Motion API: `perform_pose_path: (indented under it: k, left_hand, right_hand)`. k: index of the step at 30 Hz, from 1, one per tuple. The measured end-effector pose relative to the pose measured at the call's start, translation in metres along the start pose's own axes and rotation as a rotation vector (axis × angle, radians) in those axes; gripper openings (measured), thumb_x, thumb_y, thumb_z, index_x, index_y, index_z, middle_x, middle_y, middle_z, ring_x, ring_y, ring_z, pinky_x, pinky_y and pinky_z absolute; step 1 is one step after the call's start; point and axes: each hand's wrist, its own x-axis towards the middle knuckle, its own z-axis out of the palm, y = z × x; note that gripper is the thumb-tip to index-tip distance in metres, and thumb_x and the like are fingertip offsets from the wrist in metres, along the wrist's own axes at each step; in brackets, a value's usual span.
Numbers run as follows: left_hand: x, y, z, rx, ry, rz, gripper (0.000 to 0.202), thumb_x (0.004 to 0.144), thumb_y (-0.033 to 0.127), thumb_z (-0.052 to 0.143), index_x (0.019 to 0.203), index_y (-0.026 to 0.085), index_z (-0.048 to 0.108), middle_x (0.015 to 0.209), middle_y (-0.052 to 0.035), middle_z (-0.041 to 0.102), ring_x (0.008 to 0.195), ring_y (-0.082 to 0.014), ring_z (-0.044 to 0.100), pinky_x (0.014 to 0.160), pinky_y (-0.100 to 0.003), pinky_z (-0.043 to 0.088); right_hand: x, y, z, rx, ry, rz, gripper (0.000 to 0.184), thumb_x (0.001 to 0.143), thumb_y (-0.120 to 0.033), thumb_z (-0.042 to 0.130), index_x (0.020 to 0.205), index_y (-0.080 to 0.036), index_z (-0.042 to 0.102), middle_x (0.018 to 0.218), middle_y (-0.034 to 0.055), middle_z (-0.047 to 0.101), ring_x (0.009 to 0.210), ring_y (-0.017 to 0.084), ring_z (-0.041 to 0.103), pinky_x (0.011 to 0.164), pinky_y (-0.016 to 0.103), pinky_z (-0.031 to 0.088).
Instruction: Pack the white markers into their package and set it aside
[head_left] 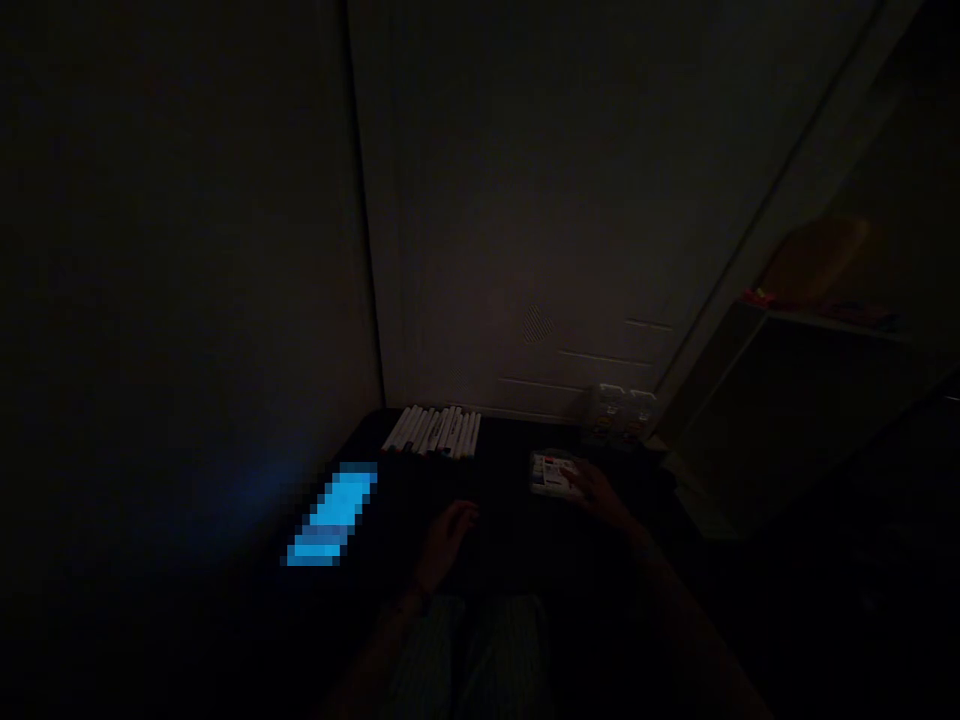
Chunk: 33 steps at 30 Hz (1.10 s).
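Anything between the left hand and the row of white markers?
Nothing visible. Only dark tabletop lies between the left hand and the white markers. The lit screen sits off to the left, and the right hand rests at a small box to the right. The picture is dim.

Sinking into near-darkness throughout. Showing only as blurred blue blocks at the screen (334, 515) — nothing readable. Running off the bottom edge at the forearms (679, 625). Hiding part of the box (553, 474) under the right hand (600, 497); print too small to tell. Losing the finger curl of the left hand (448, 540) to shadow — and merging the pens (435, 430) into one pale row.
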Motion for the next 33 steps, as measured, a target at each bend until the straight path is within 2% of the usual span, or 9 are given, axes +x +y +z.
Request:
perform_pose_path:
  k: [3, 7, 10, 12, 16, 21, 23, 26, 33]
  left_hand:
    - [0.000, 0.001, -0.001, 0.002, -0.018, 0.004, 0.037, 0.079, 0.047, 0.042, 0.094, 0.018, 0.058, 0.087, -0.0048, 0.066, 0.080, -0.0162, 0.061, 0.075, -0.029, 0.047]
    - [-0.001, 0.002, -0.001, 0.009, -0.026, -0.010, 0.036, 0.079, 0.047, 0.042, 0.093, 0.018, 0.058, 0.085, -0.0044, 0.065, 0.079, -0.0160, 0.061, 0.074, -0.028, 0.046]
    - [-0.001, 0.002, -0.002, 0.012, -0.044, -0.003, 0.034, 0.080, 0.045, 0.042, 0.093, 0.018, 0.058, 0.086, -0.0040, 0.065, 0.079, -0.0156, 0.060, 0.074, -0.027, 0.046]
    - [-0.001, 0.002, -0.002, 0.012, -0.043, -0.002, 0.033, 0.080, 0.044, 0.042, 0.093, 0.018, 0.058, 0.085, -0.0038, 0.065, 0.078, -0.0156, 0.060, 0.073, -0.027, 0.046]
    - [-0.001, 0.002, -0.001, 0.004, -0.038, -0.005, 0.033, 0.080, 0.044, 0.042, 0.093, 0.018, 0.058, 0.084, -0.0040, 0.065, 0.078, -0.0158, 0.060, 0.072, -0.028, 0.046]
    - [-0.002, 0.003, -0.002, 0.015, -0.051, 0.003, 0.034, 0.080, 0.045, 0.042, 0.092, 0.018, 0.058, 0.084, -0.0038, 0.065, 0.076, -0.0157, 0.060, 0.072, -0.027, 0.046]
    - [-0.002, 0.004, -0.002, 0.023, -0.049, 0.006, 0.034, 0.080, 0.045, 0.042, 0.092, 0.018, 0.058, 0.083, -0.0038, 0.065, 0.077, -0.0157, 0.060, 0.072, -0.027, 0.046]
    - [-0.002, 0.005, -0.002, 0.032, -0.046, 0.004, 0.035, 0.080, 0.046, 0.041, 0.092, 0.018, 0.059, 0.083, -0.0036, 0.065, 0.076, -0.0157, 0.060, 0.072, -0.027, 0.046]
    - [-0.003, 0.007, -0.001, 0.009, -0.038, 0.000, 0.035, 0.079, 0.047, 0.042, 0.089, 0.018, 0.059, 0.080, -0.0036, 0.065, 0.076, -0.0162, 0.060, 0.072, -0.028, 0.047]
  right_hand:
    - [0.000, -0.002, 0.006, -0.037, 0.075, -0.016, 0.048, 0.083, -0.039, 0.049, 0.129, -0.034, 0.037, 0.140, 0.0008, 0.027, 0.127, 0.022, 0.026, 0.102, 0.040, 0.028]
    - [-0.003, -0.009, 0.016, -0.063, 0.189, 0.046, 0.045, 0.086, -0.035, 0.044, 0.130, -0.033, 0.036, 0.138, 0.0016, 0.031, 0.124, 0.021, 0.031, 0.099, 0.038, 0.033]
    - [-0.005, -0.021, 0.019, -0.114, 0.253, 0.092, 0.042, 0.086, -0.030, 0.043, 0.128, -0.031, 0.039, 0.134, 0.0024, 0.038, 0.119, 0.021, 0.036, 0.098, 0.039, 0.034]
    - [-0.005, -0.035, 0.019, -0.176, 0.267, 0.110, 0.040, 0.087, -0.024, 0.041, 0.126, -0.031, 0.042, 0.131, 0.0017, 0.041, 0.119, 0.021, 0.036, 0.099, 0.041, 0.030]
    - [-0.006, -0.072, 0.030, -0.279, 0.322, 0.242, 0.044, 0.084, -0.015, 0.039, 0.125, -0.027, 0.044, 0.136, 0.0043, 0.035, 0.122, 0.024, 0.032, 0.100, 0.044, 0.024]
    - [-0.004, -0.104, 0.055, -0.281, 0.350, 0.325, 0.050, 0.084, -0.030, 0.041, 0.131, -0.017, 0.035, 0.143, 0.0102, 0.020, 0.127, 0.028, 0.023, 0.100, 0.044, 0.024]
    - [-0.002, -0.105, 0.058, -0.270, 0.354, 0.324, 0.052, 0.085, -0.034, 0.039, 0.133, -0.015, 0.031, 0.144, 0.0108, 0.014, 0.129, 0.028, 0.018, 0.101, 0.044, 0.022]
    - [0.000, -0.099, 0.057, -0.254, 0.330, 0.318, 0.053, 0.086, -0.037, 0.035, 0.134, -0.017, 0.028, 0.145, 0.0095, 0.013, 0.131, 0.027, 0.013, 0.102, 0.045, 0.020]
    - [0.009, -0.086, 0.052, -0.237, 0.275, 0.346, 0.054, 0.087, -0.039, 0.032, 0.136, -0.018, 0.025, 0.145, 0.0092, 0.012, 0.132, 0.027, 0.011, 0.102, 0.048, 0.018]
